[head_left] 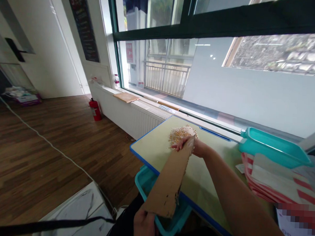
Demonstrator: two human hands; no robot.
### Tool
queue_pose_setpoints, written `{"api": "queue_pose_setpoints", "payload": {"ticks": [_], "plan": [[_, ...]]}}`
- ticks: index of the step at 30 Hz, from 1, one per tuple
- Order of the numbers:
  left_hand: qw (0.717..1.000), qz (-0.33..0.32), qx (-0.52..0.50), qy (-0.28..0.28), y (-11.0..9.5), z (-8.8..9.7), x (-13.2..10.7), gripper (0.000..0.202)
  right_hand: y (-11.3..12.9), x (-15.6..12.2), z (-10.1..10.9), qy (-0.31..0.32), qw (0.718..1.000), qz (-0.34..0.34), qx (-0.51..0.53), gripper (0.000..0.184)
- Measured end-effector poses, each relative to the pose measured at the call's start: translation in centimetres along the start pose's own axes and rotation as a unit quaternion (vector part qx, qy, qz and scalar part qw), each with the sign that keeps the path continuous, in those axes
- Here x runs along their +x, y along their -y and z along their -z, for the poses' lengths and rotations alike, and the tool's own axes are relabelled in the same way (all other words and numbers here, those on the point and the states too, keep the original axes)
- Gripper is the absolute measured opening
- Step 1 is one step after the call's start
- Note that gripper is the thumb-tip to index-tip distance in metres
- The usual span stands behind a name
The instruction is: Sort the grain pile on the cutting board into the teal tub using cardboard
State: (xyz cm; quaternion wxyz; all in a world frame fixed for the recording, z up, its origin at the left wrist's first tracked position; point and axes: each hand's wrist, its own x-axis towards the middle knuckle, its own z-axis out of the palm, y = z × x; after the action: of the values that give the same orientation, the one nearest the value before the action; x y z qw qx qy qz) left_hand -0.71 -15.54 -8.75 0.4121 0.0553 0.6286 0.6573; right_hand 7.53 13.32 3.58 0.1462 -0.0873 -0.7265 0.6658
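Note:
My left hand (144,225) grips the near end of a long strip of brown cardboard (170,178), held slanted over the table's near edge. My right hand (189,144) reaches across the pale green table (156,149) and rests beside the cardboard's far end, its fingers curled against a heap of small yellow grains (181,132). I cannot see whether the right hand holds anything. Below the table's edge, under the cardboard's lower end, sits a teal tray (146,182).
A second teal tray (274,147) stands at the table's right, beside red-and-white striped paper bags (275,180). A radiator (144,119) and window run along the far side. A red fire extinguisher (95,109) stands on the wooden floor. A white cable (53,146) crosses the floor.

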Motion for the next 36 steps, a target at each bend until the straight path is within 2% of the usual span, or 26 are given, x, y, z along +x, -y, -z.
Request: {"api": "queue_pose_setpoints", "payload": {"ticks": [9,14,19,23,30,33,36], "plan": [[0.999,0.008,-0.044,0.02,0.3,-0.1,-0.1,0.026,0.4,-0.2,-0.1,0.017,1.0,-0.009,-0.005,0.031],[0.999,-0.005,-0.033,0.034,-0.4,-0.2,-0.8,0.023,0.9,-0.3,-0.6,-0.01,1.0,-0.016,0.002,0.031],[1.0,-0.002,-0.021,0.006,-1.6,-0.3,-1.2,0.028,2.2,-0.4,-0.9,-0.061,0.998,-0.016,0.03,0.033],[1.0,0.005,-0.009,0.014,-1.9,-0.2,-1.3,0.037,3.3,-0.8,-1.0,-0.106,0.993,0.003,0.054,0.028],[1.0,-0.006,0.011,-0.007,-2.6,0.7,-0.2,0.041,5.3,-3.4,0.8,-0.167,0.984,-0.037,0.049,0.026],[0.999,-0.008,0.036,-0.001,-2.9,1.2,0.6,0.045,6.9,-4.7,1.6,-0.231,0.971,-0.02,0.054,0.02],[0.999,-0.022,0.038,0.004,-3.0,1.7,1.3,0.047,8.5,-6.6,1.8,-0.333,0.942,-0.015,0.047,0.013]]}}
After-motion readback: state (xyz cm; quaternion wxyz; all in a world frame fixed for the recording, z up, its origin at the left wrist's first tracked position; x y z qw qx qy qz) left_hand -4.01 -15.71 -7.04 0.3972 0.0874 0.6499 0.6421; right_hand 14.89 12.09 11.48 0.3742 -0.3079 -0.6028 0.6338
